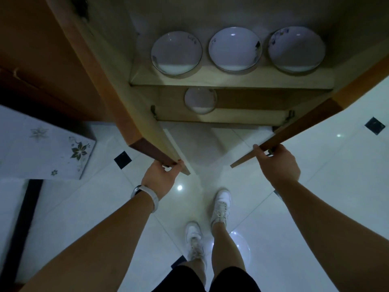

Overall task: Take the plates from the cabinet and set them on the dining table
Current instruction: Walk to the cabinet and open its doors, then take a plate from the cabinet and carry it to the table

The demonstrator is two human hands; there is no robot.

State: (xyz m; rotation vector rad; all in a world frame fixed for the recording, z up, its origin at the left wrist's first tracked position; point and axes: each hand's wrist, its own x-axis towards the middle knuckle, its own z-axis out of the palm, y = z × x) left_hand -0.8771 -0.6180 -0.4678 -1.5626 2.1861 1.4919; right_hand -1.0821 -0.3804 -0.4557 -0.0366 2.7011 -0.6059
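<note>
The person is standing at the open cabinet [189,13], the left hand [161,178] gripping the left door [109,81] by its edge and the right hand [277,163] clasping the right door [294,131]. Inside, the left plate [176,52], middle plate [235,49] and right plate [296,49] are sitting side by side on the upper shelf [231,80], with a fourth plate [200,100] lying on the lower shelf [242,115].
</note>
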